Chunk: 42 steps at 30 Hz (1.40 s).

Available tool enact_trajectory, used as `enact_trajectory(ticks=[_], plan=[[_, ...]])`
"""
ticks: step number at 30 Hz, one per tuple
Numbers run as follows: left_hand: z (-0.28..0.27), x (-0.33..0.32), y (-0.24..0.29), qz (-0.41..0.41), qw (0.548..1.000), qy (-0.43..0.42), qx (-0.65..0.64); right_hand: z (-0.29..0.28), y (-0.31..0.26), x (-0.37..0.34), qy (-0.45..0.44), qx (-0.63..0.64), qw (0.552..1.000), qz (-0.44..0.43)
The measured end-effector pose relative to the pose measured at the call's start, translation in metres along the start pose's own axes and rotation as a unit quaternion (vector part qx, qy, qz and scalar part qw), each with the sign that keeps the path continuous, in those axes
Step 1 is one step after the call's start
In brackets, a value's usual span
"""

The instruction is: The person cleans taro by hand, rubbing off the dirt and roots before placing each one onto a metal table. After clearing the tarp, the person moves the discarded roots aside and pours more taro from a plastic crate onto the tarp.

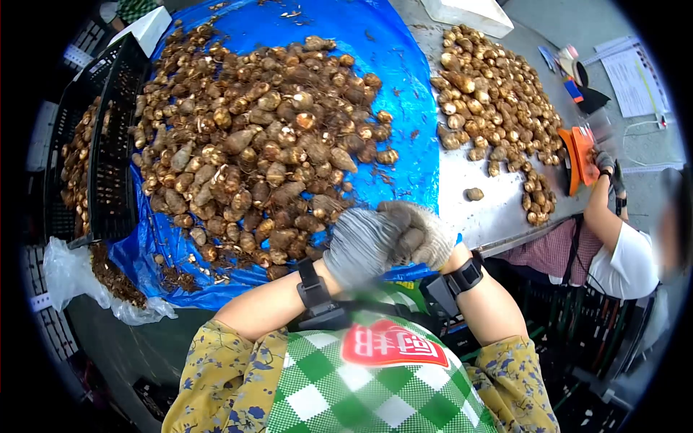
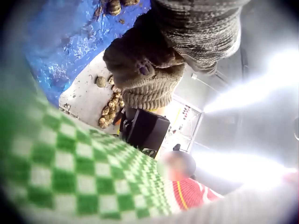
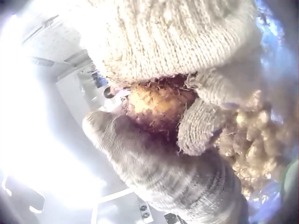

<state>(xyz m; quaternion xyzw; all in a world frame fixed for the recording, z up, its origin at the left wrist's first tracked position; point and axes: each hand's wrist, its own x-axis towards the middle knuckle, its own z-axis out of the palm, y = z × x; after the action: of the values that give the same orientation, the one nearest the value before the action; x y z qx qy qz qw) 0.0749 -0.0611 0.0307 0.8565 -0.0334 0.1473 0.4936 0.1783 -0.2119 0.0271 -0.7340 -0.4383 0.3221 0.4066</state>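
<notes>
Both hands wear knitted gloves and meet in front of the apron. In the right wrist view, a brown, hairy tuber with a yellowish patch sits between them. My left hand, in a grey glove, curls round it from one side; my right hand, in a paler glove, grips it from the other. The head view hides the tuber behind the gloves. Just beyond the hands lies a large heap of rooty tubers on a blue sheet. The left wrist view shows the gloves pressed together, without the tuber visible.
A black crate holding tubers stands at the left, near a clear plastic bag. Cleaner-looking tubers lie on the metal table at the right. Another person handles an orange object there.
</notes>
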Motion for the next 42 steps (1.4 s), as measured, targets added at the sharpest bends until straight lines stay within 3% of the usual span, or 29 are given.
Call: enact_trajectory(ticks=[2, 3, 5, 7, 8, 9, 10, 12, 15, 16, 17, 20, 21, 22, 23, 26, 27, 28, 30, 31, 32, 35, 37, 40, 42], plan=[[0.003, -0.001, -0.002, -0.024, 0.996, 0.079, -0.017, 0.012, -0.004, 0.009, 0.07, -0.086, 0.993, -0.03], [0.002, -0.001, 0.002, -0.286, 0.913, 0.062, -0.285, 0.02, -0.008, 0.015, 0.107, -0.131, 0.985, -0.039], [0.033, -0.017, -0.042, -0.177, 0.952, 0.151, -0.198, 0.032, -0.033, 0.025, 0.146, -0.133, 0.98, 0.04], [0.029, -0.024, -0.039, -0.274, 0.879, 0.121, -0.372, 0.037, -0.053, 0.021, 0.168, -0.063, 0.982, 0.067], [0.027, -0.027, -0.038, -0.326, 0.826, 0.117, -0.445, 0.039, -0.055, 0.021, 0.2, -0.045, 0.979, 0.008], [0.031, -0.03, -0.045, -0.283, 0.841, 0.105, -0.449, 0.039, -0.059, 0.023, 0.232, -0.028, 0.971, -0.053], [0.032, -0.032, -0.049, -0.238, 0.854, 0.093, -0.453, 0.033, -0.064, 0.024, 0.19, -0.055, 0.978, -0.063], [0.014, -0.037, -0.038, -0.252, 0.937, -0.023, -0.242, 0.016, -0.071, 0.02, 0.106, -0.11, 0.985, -0.079], [0.028, -0.053, -0.059, -0.092, 0.995, -0.026, -0.04, 0.015, -0.063, 0.012, 0.135, -0.158, 0.974, -0.096], [0.03, -0.047, -0.059, -0.112, 0.99, -0.012, -0.083, 0.012, -0.061, 0.011, 0.147, -0.173, 0.969, -0.101], [0.033, -0.042, -0.059, -0.132, 0.983, 0.004, -0.126, 0.008, -0.061, 0.014, 0.087, -0.126, 0.988, -0.008], [0.005, -0.015, -0.013, -0.277, 0.867, 0.019, -0.415, 0.02, -0.039, 0.005, 0.163, -0.038, 0.986, -0.006], [0.006, -0.014, -0.011, -0.23, 0.911, 0.043, -0.34, 0.027, -0.039, 0.003, 0.169, 0.125, 0.974, 0.081], [0.008, -0.014, -0.009, -0.184, 0.945, 0.065, -0.264, 0.029, -0.041, 0.005, 0.173, 0.124, 0.97, 0.121], [0.01, -0.016, -0.006, -0.188, 0.936, 0.078, -0.288, 0.027, -0.05, 0.01, 0.176, 0.123, 0.963, 0.166], [0.003, -0.009, 0.003, -0.163, 0.961, 0.057, -0.218, 0.019, -0.039, 0.009, 0.184, -0.011, 0.982, 0.044], [0.006, -0.012, 0.0, -0.197, 0.959, 0.041, -0.202, 0.016, -0.038, 0.009, 0.194, -0.081, 0.977, -0.025], [0.001, -0.011, 0.001, -0.179, 0.964, 0.033, -0.195, 0.015, -0.044, 0.009, 0.172, 0.053, 0.983, 0.022], [-0.011, -0.007, 0.003, -0.142, 0.974, 0.02, -0.178, 0.013, -0.056, 0.008, 0.171, 0.326, 0.921, 0.125], [-0.009, -0.009, 0.003, -0.125, 0.956, 0.058, -0.261, 0.012, -0.058, 0.007, 0.156, 0.31, 0.928, 0.136], [-0.009, -0.011, 0.003, -0.125, 0.957, 0.052, -0.256, 0.011, -0.059, 0.006, 0.139, 0.295, 0.934, 0.145], [-0.009, -0.017, -0.001, -0.121, 0.965, 0.034, -0.23, 0.009, -0.052, 0.003, 0.13, 0.049, 0.984, 0.11], [-0.011, -0.019, 0.002, -0.143, 0.95, 0.012, -0.276, 0.01, -0.054, 0.002, 0.143, -0.088, 0.98, 0.102], [-0.012, -0.021, 0.0, -0.133, 0.953, -0.005, -0.272, 0.009, -0.057, 0.005, 0.127, -0.04, 0.961, 0.242], [-0.016, -0.021, 0.001, -0.145, 0.953, -0.032, -0.266, 0.012, -0.043, 0.003, 0.165, -0.136, 0.974, 0.067]])
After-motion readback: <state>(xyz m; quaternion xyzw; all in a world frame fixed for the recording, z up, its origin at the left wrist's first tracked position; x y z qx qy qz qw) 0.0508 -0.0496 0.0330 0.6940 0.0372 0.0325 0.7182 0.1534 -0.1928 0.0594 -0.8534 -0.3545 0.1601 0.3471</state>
